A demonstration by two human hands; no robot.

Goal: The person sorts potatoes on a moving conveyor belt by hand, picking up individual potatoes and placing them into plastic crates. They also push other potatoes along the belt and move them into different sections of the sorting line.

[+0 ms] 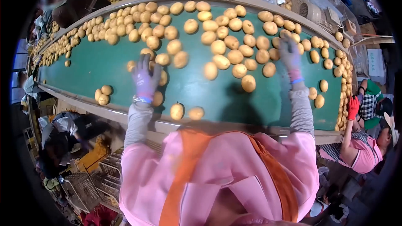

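here the potatoes [222, 62] lie loose on the green belt [96, 71], thick along its far rim and thin on the near side, so both arms stretch well out to reach them. the left hand [144, 79], gloved, lies flat with fingers spread wide, touching a few potatoes and clasping none. the right hand [289, 56] rests on the crowded patch further over; whether its fingers close on one i cannot tell. a co-worker's red glove [353, 106] sits at the belt's right end, with wire crates [90, 184] below.

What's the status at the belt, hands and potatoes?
Left hand open, spread on green belt among potatoes. Right hand on potatoes farther up, grip unclear. Co-worker's red glove at belt's right end, apart.
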